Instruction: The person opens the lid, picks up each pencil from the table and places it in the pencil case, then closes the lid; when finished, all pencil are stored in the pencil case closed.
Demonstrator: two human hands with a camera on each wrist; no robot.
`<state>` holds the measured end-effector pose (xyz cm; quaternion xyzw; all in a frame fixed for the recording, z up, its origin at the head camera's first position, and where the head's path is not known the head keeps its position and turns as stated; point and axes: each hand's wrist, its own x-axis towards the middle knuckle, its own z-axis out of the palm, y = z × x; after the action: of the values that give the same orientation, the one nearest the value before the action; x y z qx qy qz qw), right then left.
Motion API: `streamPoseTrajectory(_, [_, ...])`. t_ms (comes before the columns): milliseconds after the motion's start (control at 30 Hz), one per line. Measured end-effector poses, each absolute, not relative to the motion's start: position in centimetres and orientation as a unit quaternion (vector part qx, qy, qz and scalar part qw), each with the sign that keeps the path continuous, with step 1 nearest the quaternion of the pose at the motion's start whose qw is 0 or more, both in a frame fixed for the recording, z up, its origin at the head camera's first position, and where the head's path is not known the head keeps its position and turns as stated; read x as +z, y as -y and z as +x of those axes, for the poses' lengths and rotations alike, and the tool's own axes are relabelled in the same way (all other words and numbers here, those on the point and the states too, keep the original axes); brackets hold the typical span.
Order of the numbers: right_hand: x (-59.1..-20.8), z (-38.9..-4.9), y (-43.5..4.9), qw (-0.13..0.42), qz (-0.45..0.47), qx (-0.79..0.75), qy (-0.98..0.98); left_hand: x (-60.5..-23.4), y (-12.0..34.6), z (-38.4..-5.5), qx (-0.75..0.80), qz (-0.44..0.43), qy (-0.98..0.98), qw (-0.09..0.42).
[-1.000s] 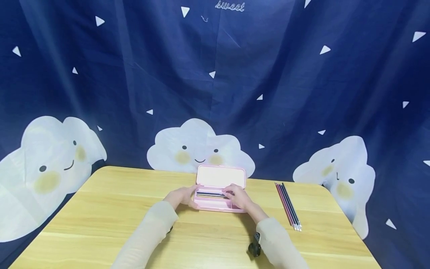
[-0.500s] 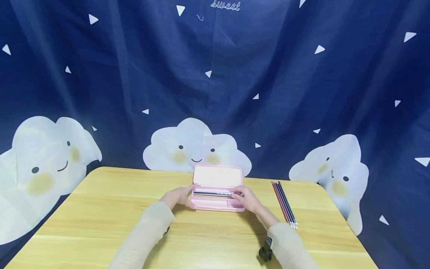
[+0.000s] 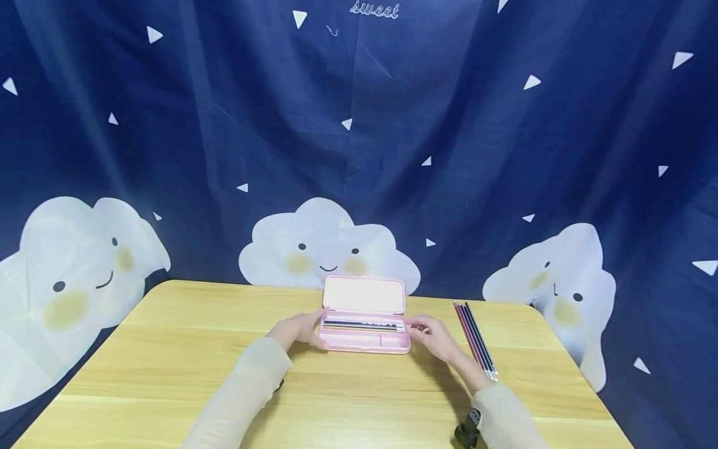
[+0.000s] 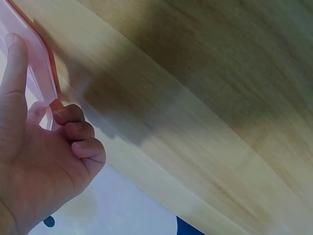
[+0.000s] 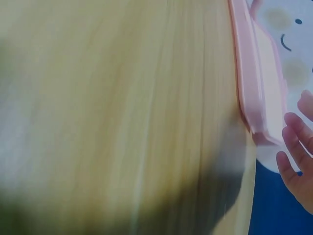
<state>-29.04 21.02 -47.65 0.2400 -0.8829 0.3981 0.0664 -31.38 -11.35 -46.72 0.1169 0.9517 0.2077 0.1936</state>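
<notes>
A pink pencil case [image 3: 350,340] stands with its lid [image 3: 363,294] raised toward the back of the table. Several pencils [image 3: 359,324] lie lengthwise in its back compartment, white ends at the right. My left hand [image 3: 300,328] holds the case's left end. The left wrist view shows thumb and forefinger at the pink corner [image 4: 41,63], the other fingers curled in. At the right end is my right hand [image 3: 436,337], fingertips close to the rim. In the right wrist view its fingers [image 5: 293,142] are spread loosely with nothing between them, beside the case [image 5: 249,73].
To the right, a row of dark and red pencils [image 3: 473,337] lies on the wooden table [image 3: 348,399], partly behind my right forearm. A small black device [image 3: 467,430] is at the right sleeve. A blue cloud-print curtain [image 3: 280,125] hangs behind the table's back edge.
My right hand has moved right, from inside the case to its right end, letting go of the pencils, which now show along the back compartment. My left hand stays at the left end.
</notes>
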Motion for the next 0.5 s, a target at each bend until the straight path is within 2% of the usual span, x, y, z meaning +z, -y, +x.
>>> streamPoseTrajectory(200, [-47.7,-28.7,-22.9,0.087,0.216,0.390,0.891,-46.7,11.3,-31.4,0.203,0.117,-0.953,0.193])
streamPoseTrajectory(500, [-47.6,-28.2,-25.3,0.084,0.150,0.361,0.917,-46.6,11.3,-31.2,0.214,0.122,-0.949,0.199])
